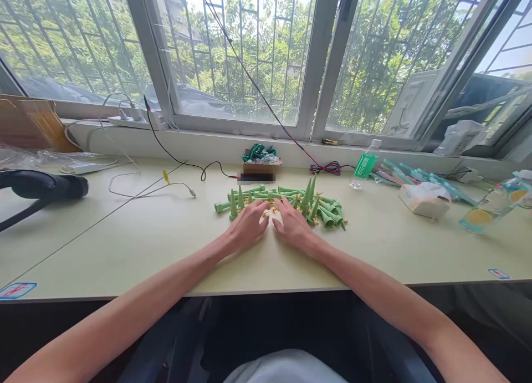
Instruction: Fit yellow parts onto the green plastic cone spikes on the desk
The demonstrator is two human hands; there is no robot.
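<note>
My left hand [250, 223] rests at the near side of a pile of green cone-shaped plastic pieces [330, 212]. Its fingers are stretched forward, with the thumb apart. My right hand [294, 223] mirrors it close by, also with fingers extended and thumb apart. Small yellow pieces [274, 209] lie between and just beyond the fingertips; neither hand visibly holds one. Beside my left hand a green cone [233, 204] stands upright. Past my right hand a taller group of upright cones [306, 200] rises from the pile. My fingers partly hide the pieces behind them.
Behind the pile stands a small cardboard box [261, 168] with green and clear wrapping. A water bottle [364, 166], a tissue pack [424, 199] and a second bottle [486, 208] are on the right. Cables [153, 192] and a black strapped device [45, 184] lie left.
</note>
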